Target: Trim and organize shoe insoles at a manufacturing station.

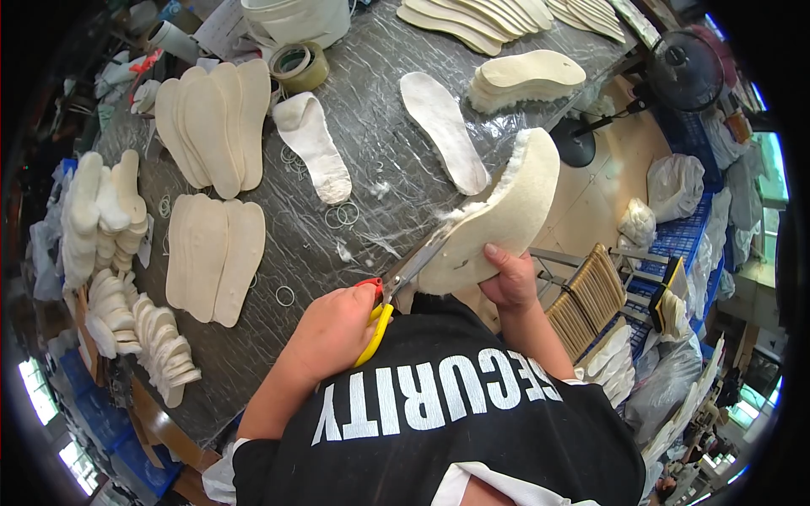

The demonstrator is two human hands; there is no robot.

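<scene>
My left hand [332, 331] is closed round the handles of a pair of scissors [389, 305], one loop red and the other yellow. The blades point up and right and lie along the edge of a cream insole [498, 221] with a fluffy wool underside. That insole is gripped near its heel by my right hand [511, 277], thumb on the flat face. Fluffy trim shows along its left edge, beside the blade tips. Beyond it on the table lie a single white insole [445, 131] and a white insole with a folded-over end [312, 145].
Fanned cream insoles [215, 126] and a lower group [215, 257] cover the table's left. A fleecy insole stack [527, 76] sits at the far right. A tape roll [299, 66] stands by a white bucket [297, 18]. Rubber bands [342, 217] lie about. A black fan [685, 72] and a wooden-slatted stool [588, 299] stand right.
</scene>
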